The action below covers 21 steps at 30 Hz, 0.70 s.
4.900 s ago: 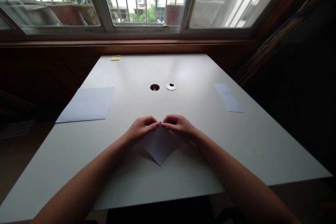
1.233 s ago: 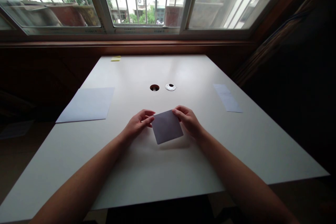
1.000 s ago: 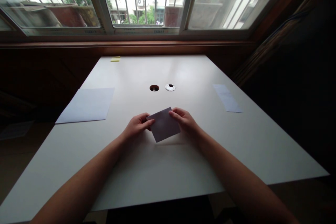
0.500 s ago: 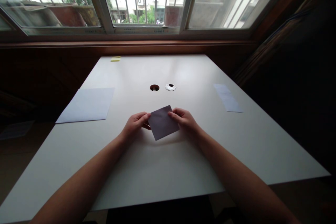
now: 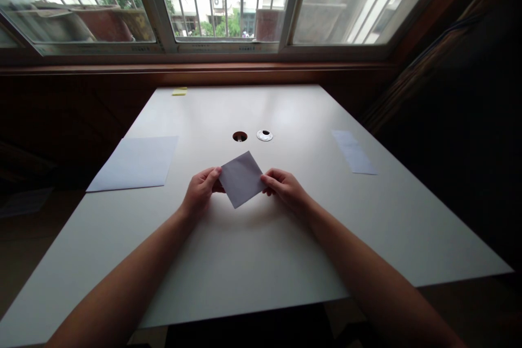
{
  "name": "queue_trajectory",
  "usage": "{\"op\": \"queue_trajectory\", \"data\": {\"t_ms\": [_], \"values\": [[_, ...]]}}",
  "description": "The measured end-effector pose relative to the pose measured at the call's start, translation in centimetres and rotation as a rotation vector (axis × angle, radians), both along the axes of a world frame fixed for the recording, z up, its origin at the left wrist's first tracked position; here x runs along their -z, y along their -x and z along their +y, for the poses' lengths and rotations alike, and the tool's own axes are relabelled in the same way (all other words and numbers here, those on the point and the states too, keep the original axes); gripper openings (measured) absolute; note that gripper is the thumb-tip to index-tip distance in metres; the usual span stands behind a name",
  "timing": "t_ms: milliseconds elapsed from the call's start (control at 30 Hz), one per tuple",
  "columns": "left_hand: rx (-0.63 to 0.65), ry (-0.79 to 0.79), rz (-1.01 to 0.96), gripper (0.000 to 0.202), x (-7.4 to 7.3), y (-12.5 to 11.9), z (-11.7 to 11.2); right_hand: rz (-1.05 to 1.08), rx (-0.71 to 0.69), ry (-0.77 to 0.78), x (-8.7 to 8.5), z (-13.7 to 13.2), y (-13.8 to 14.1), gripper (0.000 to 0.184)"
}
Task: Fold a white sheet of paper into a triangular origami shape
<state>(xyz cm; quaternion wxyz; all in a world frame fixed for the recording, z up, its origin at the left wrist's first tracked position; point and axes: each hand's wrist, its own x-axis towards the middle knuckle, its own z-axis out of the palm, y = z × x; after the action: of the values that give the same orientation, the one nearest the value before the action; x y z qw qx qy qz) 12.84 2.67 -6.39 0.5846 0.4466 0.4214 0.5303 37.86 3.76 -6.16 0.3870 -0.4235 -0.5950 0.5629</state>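
A small square piece of paper (image 5: 242, 179), greyish in the shade, is held tilted above the white table (image 5: 244, 266). My left hand (image 5: 202, 187) pinches its left corner, thumb on top and fingers behind. At the right corner my right hand (image 5: 283, 185) grips it between thumb and curled fingers. The paper's top and bottom corners stick out free between the two hands. Whether it is one layer or folded cannot be made out. A soft shadow lies on the table under it.
White paper sheets (image 5: 134, 163) lie at the table's left edge. On the right is a narrow paper strip (image 5: 354, 152). Beyond my hands are a round hole (image 5: 240, 136) and its white cover (image 5: 265, 135). A yellow note (image 5: 179, 91) sits at the far left, below the window (image 5: 228, 0).
The paper has moved left and slightly away from me, turning so one corner points up. My left hand went left with it; my right hand now holds just its right corner.
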Motion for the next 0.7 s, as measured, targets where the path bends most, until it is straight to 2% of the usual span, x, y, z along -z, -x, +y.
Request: {"op": "queue_trajectory", "data": {"t_ms": [133,267,400,567,700], "values": [[-0.002,0.029,0.023,0.034,-0.2,0.1,0.1,0.013,0.045,-0.016,-0.2,-0.1,-0.2,0.033],[0.024,0.027,0.054,0.044,-0.3,0.0,0.1,0.003,0.040,-0.006,-0.2,0.0,-0.3,0.032],[0.073,-0.018,0.135,0.041,-0.5,0.0,-0.1,-0.048,-0.060,0.012,-0.2,0.0,-0.5,0.032],[0.154,0.000,0.307,0.033,-1.0,0.2,-0.4,-0.133,-0.235,-0.007,-0.4,-0.1,-0.7,0.036],[0.158,0.009,0.318,0.034,-1.1,0.2,-0.5,-0.165,-0.305,-0.024,-0.8,-0.1,-0.9,0.038]]}}
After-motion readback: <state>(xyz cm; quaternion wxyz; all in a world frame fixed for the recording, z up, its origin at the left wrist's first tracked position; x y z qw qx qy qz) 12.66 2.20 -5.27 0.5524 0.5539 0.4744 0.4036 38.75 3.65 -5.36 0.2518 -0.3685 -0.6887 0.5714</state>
